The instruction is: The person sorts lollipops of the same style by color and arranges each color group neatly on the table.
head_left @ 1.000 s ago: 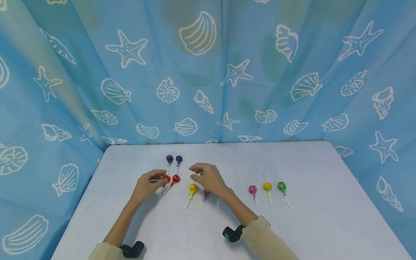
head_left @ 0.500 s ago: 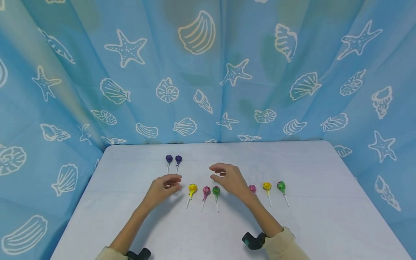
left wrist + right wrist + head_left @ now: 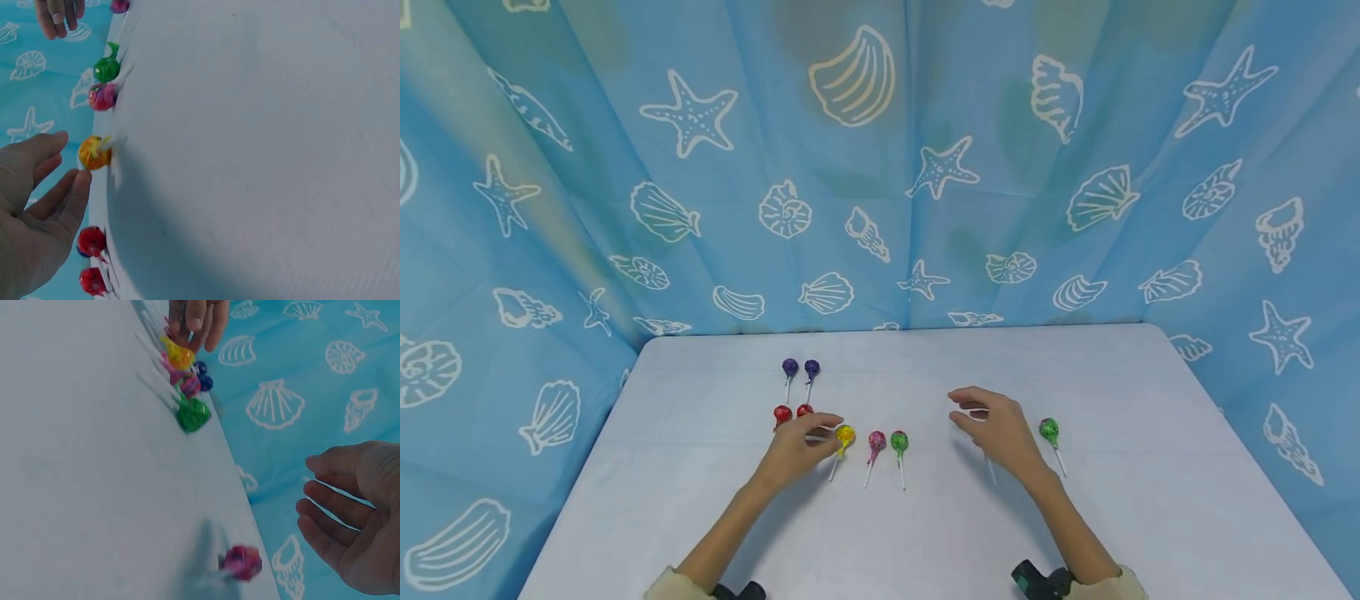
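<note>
My left hand (image 3: 801, 446) hovers at the yellow lollipop (image 3: 845, 436), its thumb and fingers apart and holding nothing. In the left wrist view that yellow lollipop (image 3: 94, 153) shows just beyond the fingertips. To its right lie a pink lollipop (image 3: 877, 442) and a green lollipop (image 3: 899, 442). Two red lollipops (image 3: 782, 414) are partly hidden behind the left hand. My right hand (image 3: 1000, 429), fingers loosely bent and holding nothing, hangs over another pink lollipop, whose stick (image 3: 991, 471) peeks out below. The right wrist view shows this pink lollipop (image 3: 242, 562) on the table, apart from the fingers.
Two purple lollipops (image 3: 790, 367) lie at the back left of the white table (image 3: 880, 542). Right of the right hand is a second green lollipop (image 3: 1049, 431). A blue curtain (image 3: 880, 167) with shell prints hangs behind the table's far edge.
Both hands have moved to the right. The left has passed from the red lollipops to the yellow one, and the right now covers the pink and yellow lollipops on the right. No lollipop has visibly moved.
</note>
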`<move>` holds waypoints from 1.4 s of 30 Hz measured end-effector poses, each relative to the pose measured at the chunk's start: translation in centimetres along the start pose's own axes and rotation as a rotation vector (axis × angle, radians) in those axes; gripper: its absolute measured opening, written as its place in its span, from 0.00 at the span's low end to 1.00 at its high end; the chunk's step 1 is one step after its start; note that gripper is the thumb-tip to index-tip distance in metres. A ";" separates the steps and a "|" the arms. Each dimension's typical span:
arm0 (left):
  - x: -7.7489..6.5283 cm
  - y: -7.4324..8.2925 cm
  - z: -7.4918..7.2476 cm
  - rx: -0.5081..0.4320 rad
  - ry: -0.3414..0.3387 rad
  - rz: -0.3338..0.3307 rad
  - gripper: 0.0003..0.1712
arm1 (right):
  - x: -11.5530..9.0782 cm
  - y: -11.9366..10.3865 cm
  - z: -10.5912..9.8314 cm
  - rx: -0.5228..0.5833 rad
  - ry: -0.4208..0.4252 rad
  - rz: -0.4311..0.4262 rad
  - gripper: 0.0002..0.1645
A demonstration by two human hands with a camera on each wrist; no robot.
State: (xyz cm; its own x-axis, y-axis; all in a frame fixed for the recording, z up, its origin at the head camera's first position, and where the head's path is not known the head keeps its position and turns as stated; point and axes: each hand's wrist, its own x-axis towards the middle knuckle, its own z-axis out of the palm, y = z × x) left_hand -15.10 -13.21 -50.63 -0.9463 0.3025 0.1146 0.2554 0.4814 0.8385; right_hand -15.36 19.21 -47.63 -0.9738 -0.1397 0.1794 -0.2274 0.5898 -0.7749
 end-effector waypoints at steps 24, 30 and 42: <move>0.5 -0.1 1.3 0.117 0.056 -0.011 0.14 | -3.1 6.0 -4.0 -0.162 0.074 0.122 0.20; 0.7 -0.2 1.5 0.080 0.059 -0.009 0.11 | -3.2 6.6 -3.5 -0.206 0.087 0.122 0.19; 0.7 -0.2 1.7 0.110 0.057 -0.028 0.15 | -3.3 7.1 -2.9 -0.187 0.118 0.099 0.15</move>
State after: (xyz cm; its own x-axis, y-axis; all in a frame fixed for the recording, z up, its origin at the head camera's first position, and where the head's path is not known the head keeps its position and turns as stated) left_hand -15.47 -11.68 -51.62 -0.9623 0.2417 0.1248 0.2460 0.5776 0.7784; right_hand -13.76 26.22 -51.97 -0.9825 0.0136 0.1859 -0.1163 0.7348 -0.6682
